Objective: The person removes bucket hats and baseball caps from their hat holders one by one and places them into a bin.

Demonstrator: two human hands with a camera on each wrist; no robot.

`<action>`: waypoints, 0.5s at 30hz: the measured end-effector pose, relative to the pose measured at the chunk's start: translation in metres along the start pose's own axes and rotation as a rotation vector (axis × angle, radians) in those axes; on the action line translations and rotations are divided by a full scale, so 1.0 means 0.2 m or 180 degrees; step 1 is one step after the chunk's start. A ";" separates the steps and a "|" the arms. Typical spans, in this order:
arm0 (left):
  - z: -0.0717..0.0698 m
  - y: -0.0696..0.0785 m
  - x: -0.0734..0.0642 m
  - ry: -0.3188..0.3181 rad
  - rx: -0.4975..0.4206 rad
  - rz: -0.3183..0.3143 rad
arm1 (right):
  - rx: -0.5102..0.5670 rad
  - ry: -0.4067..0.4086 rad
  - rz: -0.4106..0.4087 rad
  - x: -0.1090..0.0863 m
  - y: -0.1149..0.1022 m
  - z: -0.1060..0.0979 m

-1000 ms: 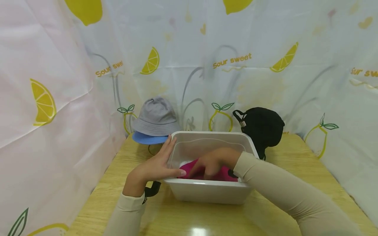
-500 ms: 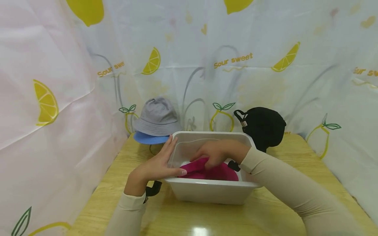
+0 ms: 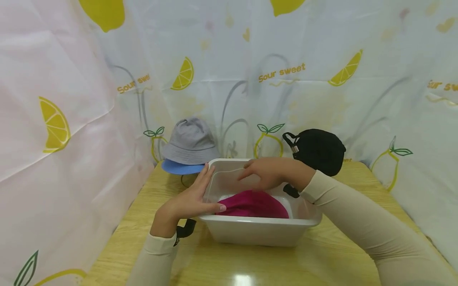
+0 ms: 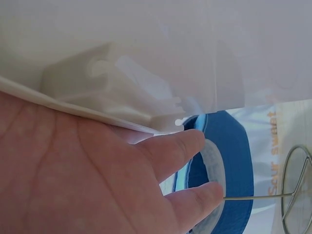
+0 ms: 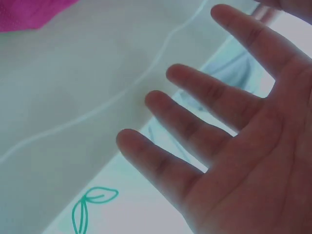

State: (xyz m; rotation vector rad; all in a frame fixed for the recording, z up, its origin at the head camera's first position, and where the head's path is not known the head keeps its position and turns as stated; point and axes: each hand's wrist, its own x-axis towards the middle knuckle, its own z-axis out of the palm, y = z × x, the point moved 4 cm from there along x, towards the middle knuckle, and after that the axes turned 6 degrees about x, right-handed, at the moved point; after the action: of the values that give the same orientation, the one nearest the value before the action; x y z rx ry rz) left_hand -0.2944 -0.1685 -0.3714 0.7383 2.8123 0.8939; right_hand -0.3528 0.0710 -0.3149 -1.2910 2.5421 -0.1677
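A magenta cloth item, perhaps a hat, lies in the white plastic tub in the head view. My left hand rests on the tub's left rim, thumb over the inside and fingers spread along the outer wall. Above the magenta cloth, my right hand hovers over the tub with nothing in it. The right wrist view shows this right hand with its fingers spread and straight, the magenta cloth at the upper left corner.
A grey bucket hat sits over a blue brim on a wire stand behind the tub's left side. A black cap stands behind its right side. Lemon-print cloth walls the wooden table.
My right hand has let go of the magenta cloth, then risen and moved back toward the tub's far rim. The cloth has settled in the tub. My left hand has stayed on the rim.
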 end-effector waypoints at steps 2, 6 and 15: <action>0.00 0.00 0.00 0.0017 0.0013 0.0004 | -0.0012 0.0108 0.0030 -0.02 0.00 -0.03; 0.00 0.01 0.00 0.0028 0.0004 0.0003 | -0.0019 0.0388 0.0026 -0.08 0.02 -0.09; 0.00 0.00 0.00 0.0008 0.0015 0.0001 | -0.0110 0.0829 0.0214 -0.20 0.12 -0.18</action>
State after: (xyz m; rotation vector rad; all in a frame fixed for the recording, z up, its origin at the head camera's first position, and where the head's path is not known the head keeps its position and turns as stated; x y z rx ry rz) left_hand -0.2934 -0.1683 -0.3712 0.7389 2.8174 0.8891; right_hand -0.3594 0.1172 -0.2777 -1.2670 2.8137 -0.2967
